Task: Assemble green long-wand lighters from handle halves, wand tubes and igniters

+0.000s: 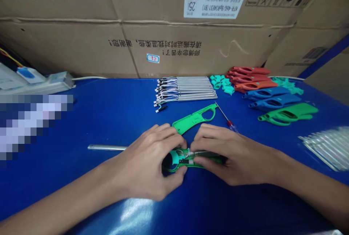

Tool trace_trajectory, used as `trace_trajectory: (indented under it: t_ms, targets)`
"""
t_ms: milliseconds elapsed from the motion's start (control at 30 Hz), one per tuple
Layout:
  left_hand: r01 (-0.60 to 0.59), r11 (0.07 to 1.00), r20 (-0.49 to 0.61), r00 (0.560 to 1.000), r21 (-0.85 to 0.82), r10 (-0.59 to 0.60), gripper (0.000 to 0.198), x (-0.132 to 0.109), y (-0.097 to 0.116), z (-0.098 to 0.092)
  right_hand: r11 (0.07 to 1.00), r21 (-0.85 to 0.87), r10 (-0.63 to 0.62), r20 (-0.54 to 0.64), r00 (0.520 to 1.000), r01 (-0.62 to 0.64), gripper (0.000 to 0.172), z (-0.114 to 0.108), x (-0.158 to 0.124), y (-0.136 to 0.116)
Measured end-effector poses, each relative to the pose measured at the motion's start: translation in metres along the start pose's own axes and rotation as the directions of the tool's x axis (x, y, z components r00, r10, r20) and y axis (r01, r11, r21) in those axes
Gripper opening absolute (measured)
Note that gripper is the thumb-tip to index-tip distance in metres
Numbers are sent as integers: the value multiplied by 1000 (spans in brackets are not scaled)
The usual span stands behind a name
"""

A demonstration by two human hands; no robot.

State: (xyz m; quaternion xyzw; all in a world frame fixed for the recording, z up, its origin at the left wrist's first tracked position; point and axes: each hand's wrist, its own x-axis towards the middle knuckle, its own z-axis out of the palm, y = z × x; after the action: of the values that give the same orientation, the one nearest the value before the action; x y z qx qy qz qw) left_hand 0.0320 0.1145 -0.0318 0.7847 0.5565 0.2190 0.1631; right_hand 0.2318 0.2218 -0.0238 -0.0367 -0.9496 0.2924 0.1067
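Observation:
A green lighter housing half (199,165) lies between my hands, its inside facing up. It holds a teal trigger (174,157), thin wires, a small black part and a white piece. My left hand (152,158) grips its left end, thumb below and fingers above. My right hand (231,155) is closed on the right end, fingertips at the white piece; what lies under them is partly hidden. A silver metal tube (107,147) sticks out left from behind my left hand. Just beyond my hands lies the matching green housing half (196,117).
A screwdriver (229,121) lies behind my right hand. Further back are silver tubes with wired ends (196,89), teal triggers (222,83), and red, blue and green housings (289,113). Clear-wrapped rods (329,148) lie right, a power strip (58,82) left. A cardboard box (163,9) walls the back.

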Motion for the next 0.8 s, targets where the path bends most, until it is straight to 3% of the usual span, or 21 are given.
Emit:
trace_trajectory:
  t_ms: [567, 800]
  targets:
    - [-82, 995, 3, 997, -53, 82, 10, -1, 0, -1, 1000, -16, 20, -35, 999, -21, 13, 2, 1, 2]
    - [-110, 986, -76, 992, -126, 101, 10, 0, -1, 1, 998, -61, 10, -51, 999, -13, 17, 2, 0, 1]
